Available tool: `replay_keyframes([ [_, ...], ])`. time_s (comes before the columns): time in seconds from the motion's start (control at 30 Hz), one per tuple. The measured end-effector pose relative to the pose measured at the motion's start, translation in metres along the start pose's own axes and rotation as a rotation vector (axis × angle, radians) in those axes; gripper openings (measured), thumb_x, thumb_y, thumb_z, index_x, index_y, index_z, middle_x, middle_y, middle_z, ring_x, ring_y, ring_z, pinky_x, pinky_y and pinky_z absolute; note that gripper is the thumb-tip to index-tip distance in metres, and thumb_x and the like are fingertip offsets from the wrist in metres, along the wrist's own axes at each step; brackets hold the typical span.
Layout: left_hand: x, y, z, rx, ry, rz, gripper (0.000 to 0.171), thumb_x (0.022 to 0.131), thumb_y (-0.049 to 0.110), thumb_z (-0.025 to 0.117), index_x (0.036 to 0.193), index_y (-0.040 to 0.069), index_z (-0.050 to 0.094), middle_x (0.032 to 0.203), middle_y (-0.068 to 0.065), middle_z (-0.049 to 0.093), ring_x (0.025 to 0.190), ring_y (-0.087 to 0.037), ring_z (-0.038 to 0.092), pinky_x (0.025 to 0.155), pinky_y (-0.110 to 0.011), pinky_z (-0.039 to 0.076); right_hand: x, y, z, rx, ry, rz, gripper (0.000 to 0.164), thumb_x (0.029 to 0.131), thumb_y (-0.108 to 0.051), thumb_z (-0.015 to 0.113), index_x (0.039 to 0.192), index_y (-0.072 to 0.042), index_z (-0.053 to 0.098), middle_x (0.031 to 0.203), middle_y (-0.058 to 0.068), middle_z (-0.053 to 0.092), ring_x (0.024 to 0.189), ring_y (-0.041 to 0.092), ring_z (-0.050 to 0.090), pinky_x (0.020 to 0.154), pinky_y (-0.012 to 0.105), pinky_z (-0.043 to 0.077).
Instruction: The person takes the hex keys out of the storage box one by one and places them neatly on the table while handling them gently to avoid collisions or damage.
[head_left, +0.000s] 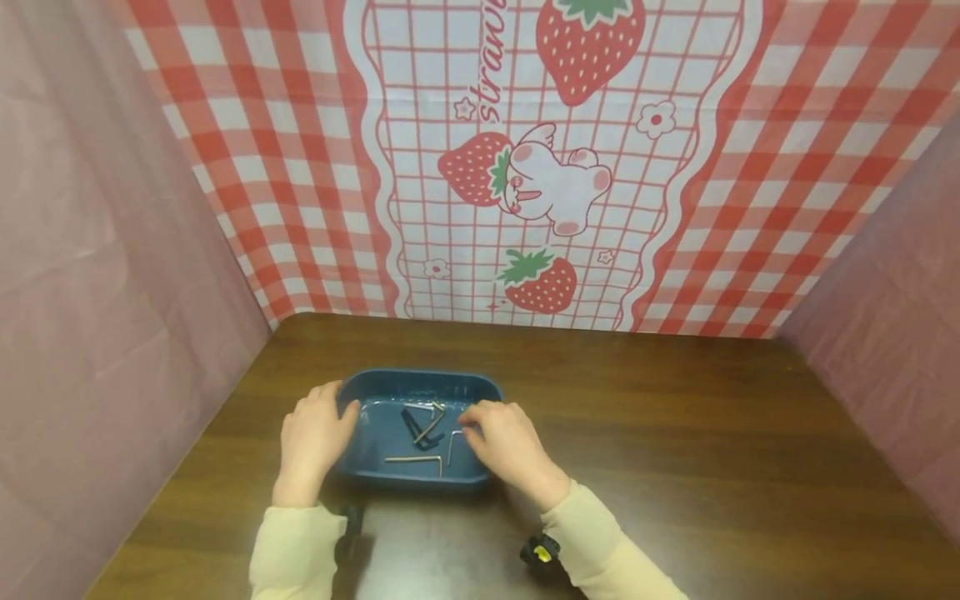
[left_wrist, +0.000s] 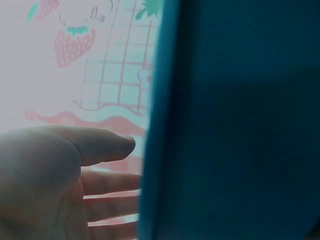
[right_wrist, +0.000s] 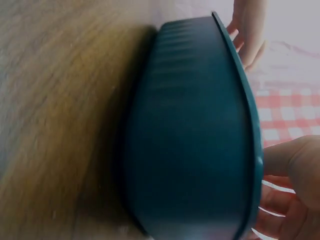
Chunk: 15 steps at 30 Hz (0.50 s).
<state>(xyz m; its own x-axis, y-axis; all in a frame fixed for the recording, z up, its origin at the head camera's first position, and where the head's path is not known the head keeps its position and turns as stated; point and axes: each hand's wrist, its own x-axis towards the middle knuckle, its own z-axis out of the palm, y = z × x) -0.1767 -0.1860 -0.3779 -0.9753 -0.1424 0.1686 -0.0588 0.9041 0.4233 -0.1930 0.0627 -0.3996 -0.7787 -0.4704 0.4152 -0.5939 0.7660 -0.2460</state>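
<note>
A blue rectangular tray (head_left: 375, 477) holds several L-shaped hex keys. A brass-toned hex key (head_left: 412, 459) lies near its front wall, and black hex keys (head_left: 411, 427) lie crossed in the middle. Farther right is a thin silver hex key (head_left: 450, 450). My left hand (head_left: 315, 433) is at the tray's left rim, thumb apart from relaxed fingers; the left wrist view shows its fingers (left_wrist: 112, 207) partly hidden behind the wall. Over the right rim reaches my right hand (head_left: 510, 442), its fingertips close above the silver hex key. In the right wrist view, the rim partly covers these fingers (right_wrist: 275, 200).
The tray stands on a dark brown wooden table (head_left: 675, 450). Behind it hangs a red-and-white checked cloth (head_left: 480, 250) with strawberries. Pink curtains (head_left: 97, 250) flank both sides. A black wrist device (head_left: 540, 550) sits at the right sleeve.
</note>
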Motion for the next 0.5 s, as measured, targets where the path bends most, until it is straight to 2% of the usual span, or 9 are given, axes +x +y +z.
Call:
replay_keyframes([
  [0.27,0.0,-0.013,0.01,0.005,-0.059,-0.044,0.053,0.089,0.031,0.048,0.127,-0.005,0.044,0.123,-0.03,0.05,0.108,-0.048,0.048,0.084,-0.06,0.037,0.005,-0.013,0.017,-0.062,-0.119,-0.066,0.01,0.079,-0.018,0.065,0.083,-0.02,0.073,0.08,-0.007,0.07,0.073,0.009,0.065,0.063,0.027,0.049],
  [0.5,0.004,-0.017,0.013,-0.072,-0.127,-0.098,0.054,0.09,0.027,0.044,0.132,-0.005,0.036,0.125,-0.032,0.047,0.104,-0.053,0.049,0.081,-0.061,0.04,0.014,-0.024,0.024,-0.161,-0.209,-0.083,0.011,0.078,-0.018,0.063,0.073,-0.024,0.071,0.071,-0.007,0.068,0.064,0.012,0.063,0.05,0.028,0.043],
])
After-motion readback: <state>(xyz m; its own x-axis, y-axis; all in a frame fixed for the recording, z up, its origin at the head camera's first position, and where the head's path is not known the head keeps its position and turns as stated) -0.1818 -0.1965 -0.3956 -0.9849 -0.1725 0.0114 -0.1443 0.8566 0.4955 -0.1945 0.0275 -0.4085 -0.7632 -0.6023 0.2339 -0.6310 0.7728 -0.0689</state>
